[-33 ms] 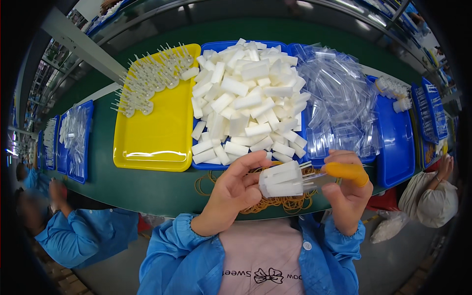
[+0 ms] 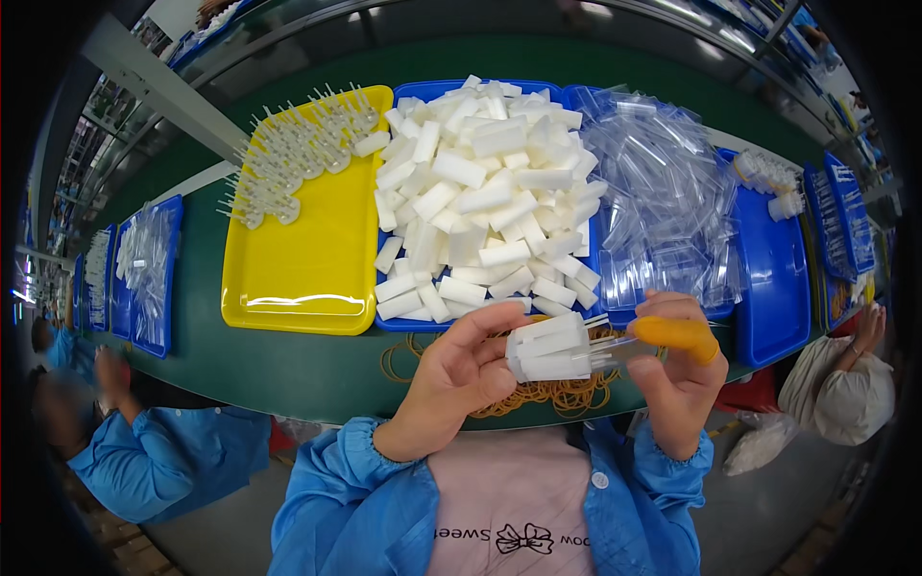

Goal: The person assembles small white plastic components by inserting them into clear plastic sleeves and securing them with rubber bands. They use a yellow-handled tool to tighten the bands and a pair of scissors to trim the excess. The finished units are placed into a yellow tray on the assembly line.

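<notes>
My left hand [image 2: 456, 374] is closed around the base of a bundle of white foam pieces and thin white stems [image 2: 552, 350], held level above the near edge of the table. The stems stick out toward the right. My right hand [image 2: 680, 370], with an orange finger cot [image 2: 677, 336] on one finger, pinches a clear plastic piece [image 2: 622, 355] at the stem end of the bundle. How far that clear piece reaches around the stems is hard to make out. Tan rubber bands [image 2: 576, 398] lie in a loose heap beneath the bundle.
Ahead, a blue tray is heaped with white foam blocks [image 2: 485, 197]. To its left, a yellow tray [image 2: 298, 259] carries several upright white stemmed parts [image 2: 312, 139]. On the right are clear plastic sleeves [image 2: 658, 192] and a blue tray [image 2: 773, 288]. Co-workers sit at both sides.
</notes>
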`<act>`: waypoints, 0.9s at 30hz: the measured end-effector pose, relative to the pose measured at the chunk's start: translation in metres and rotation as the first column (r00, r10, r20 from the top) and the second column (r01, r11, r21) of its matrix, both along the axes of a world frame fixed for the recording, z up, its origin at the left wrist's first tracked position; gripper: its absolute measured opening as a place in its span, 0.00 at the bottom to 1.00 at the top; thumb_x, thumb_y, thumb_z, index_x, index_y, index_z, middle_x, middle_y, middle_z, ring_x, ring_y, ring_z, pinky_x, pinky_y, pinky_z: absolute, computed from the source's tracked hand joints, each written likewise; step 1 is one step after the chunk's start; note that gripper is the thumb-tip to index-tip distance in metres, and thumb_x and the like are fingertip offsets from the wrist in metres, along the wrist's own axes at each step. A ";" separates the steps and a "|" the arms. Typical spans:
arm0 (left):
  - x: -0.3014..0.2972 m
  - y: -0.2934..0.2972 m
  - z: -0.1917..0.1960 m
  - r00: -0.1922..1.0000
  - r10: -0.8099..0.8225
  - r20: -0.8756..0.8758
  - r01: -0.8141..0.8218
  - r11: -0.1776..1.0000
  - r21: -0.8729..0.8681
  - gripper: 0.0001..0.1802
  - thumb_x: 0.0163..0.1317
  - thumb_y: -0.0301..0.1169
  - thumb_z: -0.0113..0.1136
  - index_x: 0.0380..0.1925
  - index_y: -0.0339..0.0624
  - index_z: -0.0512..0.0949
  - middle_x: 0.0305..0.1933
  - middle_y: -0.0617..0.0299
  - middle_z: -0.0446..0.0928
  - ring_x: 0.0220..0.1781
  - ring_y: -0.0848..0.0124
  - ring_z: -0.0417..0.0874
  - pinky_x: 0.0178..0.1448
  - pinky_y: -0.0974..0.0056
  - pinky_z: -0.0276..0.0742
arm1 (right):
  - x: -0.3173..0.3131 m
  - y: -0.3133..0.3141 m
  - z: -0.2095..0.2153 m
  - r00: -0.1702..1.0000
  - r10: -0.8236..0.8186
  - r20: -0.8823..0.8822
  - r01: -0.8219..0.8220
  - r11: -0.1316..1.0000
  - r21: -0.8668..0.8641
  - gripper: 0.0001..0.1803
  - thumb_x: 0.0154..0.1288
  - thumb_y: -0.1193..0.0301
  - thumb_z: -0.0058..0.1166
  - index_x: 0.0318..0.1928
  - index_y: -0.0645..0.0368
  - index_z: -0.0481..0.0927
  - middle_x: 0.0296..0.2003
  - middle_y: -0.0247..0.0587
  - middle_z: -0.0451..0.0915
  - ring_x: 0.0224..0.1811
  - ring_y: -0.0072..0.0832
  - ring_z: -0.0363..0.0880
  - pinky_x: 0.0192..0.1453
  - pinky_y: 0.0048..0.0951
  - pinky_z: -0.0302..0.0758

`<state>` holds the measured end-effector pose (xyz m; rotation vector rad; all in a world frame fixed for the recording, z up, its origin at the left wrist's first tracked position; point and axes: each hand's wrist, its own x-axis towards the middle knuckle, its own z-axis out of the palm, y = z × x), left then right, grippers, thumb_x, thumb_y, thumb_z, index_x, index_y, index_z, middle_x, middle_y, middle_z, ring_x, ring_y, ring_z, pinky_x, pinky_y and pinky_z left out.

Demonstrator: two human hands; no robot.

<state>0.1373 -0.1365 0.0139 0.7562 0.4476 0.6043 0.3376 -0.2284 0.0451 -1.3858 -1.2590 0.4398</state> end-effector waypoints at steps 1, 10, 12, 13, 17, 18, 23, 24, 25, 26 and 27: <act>-0.002 0.001 -0.002 0.999 -0.025 -0.034 0.025 1.000 -0.013 0.29 0.57 0.31 0.65 0.57 0.32 0.67 0.57 0.54 0.68 0.59 0.63 0.72 0.62 0.58 0.69 | 0.003 0.000 -0.001 0.998 0.001 0.058 -0.002 1.000 0.004 0.13 0.48 0.76 0.62 0.37 0.65 0.80 0.39 0.43 0.78 0.45 0.36 0.74 0.52 0.34 0.69; -0.012 0.001 -0.013 0.980 0.171 -0.098 -0.093 0.839 0.536 0.25 0.50 0.18 0.68 0.50 0.32 0.74 0.53 0.55 0.69 0.51 0.68 0.76 0.53 0.65 0.78 | 0.000 -0.008 -0.003 0.998 -0.062 0.029 0.063 0.997 -0.044 0.08 0.52 0.73 0.61 0.34 0.60 0.80 0.35 0.37 0.81 0.49 0.37 0.73 0.63 0.47 0.61; -0.011 0.001 -0.016 0.987 0.140 -0.075 -0.090 0.882 0.462 0.26 0.50 0.18 0.68 0.51 0.32 0.74 0.53 0.55 0.69 0.51 0.68 0.76 0.54 0.65 0.78 | -0.006 -0.009 -0.006 0.994 -0.085 0.074 0.086 0.996 -0.005 0.08 0.52 0.73 0.62 0.34 0.59 0.80 0.34 0.36 0.82 0.49 0.36 0.73 0.65 0.50 0.58; -0.011 0.000 -0.017 0.990 0.125 -0.064 -0.086 0.901 0.425 0.26 0.50 0.18 0.68 0.51 0.33 0.74 0.53 0.55 0.69 0.51 0.68 0.76 0.54 0.64 0.78 | -0.009 -0.009 -0.008 0.991 -0.098 0.096 0.097 0.995 0.016 0.08 0.52 0.72 0.62 0.33 0.59 0.80 0.34 0.35 0.82 0.49 0.36 0.73 0.66 0.51 0.57; -0.010 -0.003 -0.017 0.999 0.043 -0.006 -0.039 0.949 0.312 0.26 0.50 0.18 0.67 0.51 0.33 0.74 0.52 0.55 0.69 0.52 0.68 0.76 0.56 0.64 0.77 | -0.017 -0.011 -0.013 0.998 -0.045 0.053 0.045 0.999 0.013 0.09 0.50 0.72 0.64 0.33 0.58 0.81 0.34 0.35 0.81 0.49 0.37 0.73 0.65 0.53 0.58; -0.011 -0.004 -0.017 0.999 0.037 0.001 -0.035 0.954 0.298 0.26 0.50 0.18 0.67 0.51 0.33 0.74 0.52 0.55 0.69 0.52 0.68 0.76 0.56 0.64 0.77 | -0.019 -0.012 -0.013 0.998 -0.043 0.037 0.042 0.999 0.014 0.09 0.49 0.72 0.64 0.33 0.58 0.81 0.34 0.35 0.81 0.49 0.37 0.73 0.65 0.53 0.58; -0.013 -0.006 -0.018 1.000 0.017 -0.010 -0.013 0.955 0.296 0.26 0.48 0.15 0.67 0.51 0.33 0.74 0.51 0.55 0.69 0.52 0.67 0.77 0.57 0.63 0.77 | -0.033 -0.012 -0.016 0.998 -0.047 -0.046 0.048 0.999 0.019 0.09 0.45 0.75 0.65 0.31 0.59 0.81 0.32 0.35 0.80 0.47 0.36 0.73 0.62 0.51 0.61; -0.013 -0.007 -0.018 1.000 0.022 -0.019 -0.015 0.952 0.305 0.26 0.48 0.15 0.67 0.50 0.32 0.74 0.51 0.55 0.69 0.51 0.67 0.77 0.57 0.63 0.77 | -0.036 -0.011 -0.018 0.996 -0.054 -0.076 0.057 0.998 0.027 0.10 0.45 0.75 0.66 0.31 0.59 0.81 0.32 0.35 0.80 0.47 0.36 0.73 0.62 0.51 0.61; -0.010 -0.007 -0.018 1.000 0.019 -0.015 -0.013 0.950 0.313 0.26 0.48 0.14 0.67 0.50 0.32 0.74 0.51 0.56 0.70 0.51 0.67 0.77 0.57 0.63 0.77 | -0.037 -0.010 -0.019 0.993 -0.069 -0.094 0.073 0.997 0.036 0.10 0.44 0.75 0.66 0.31 0.59 0.81 0.32 0.35 0.79 0.46 0.36 0.74 0.61 0.50 0.62; -0.009 -0.007 -0.019 0.999 0.037 -0.018 -0.030 0.951 0.307 0.26 0.48 0.14 0.66 0.50 0.32 0.74 0.50 0.56 0.70 0.51 0.67 0.77 0.57 0.63 0.77 | -0.037 -0.010 -0.019 0.990 -0.084 -0.112 0.090 0.995 0.045 0.10 0.43 0.76 0.66 0.31 0.59 0.82 0.32 0.35 0.79 0.46 0.36 0.74 0.61 0.50 0.63; -0.011 -0.007 -0.021 0.998 0.054 -0.021 -0.046 0.953 0.301 0.26 0.47 0.13 0.66 0.50 0.32 0.74 0.50 0.56 0.70 0.51 0.67 0.77 0.57 0.63 0.78 | -0.035 -0.007 -0.019 0.996 -0.052 -0.065 0.054 0.998 0.027 0.11 0.44 0.77 0.65 0.32 0.60 0.82 0.33 0.36 0.80 0.46 0.37 0.74 0.59 0.47 0.65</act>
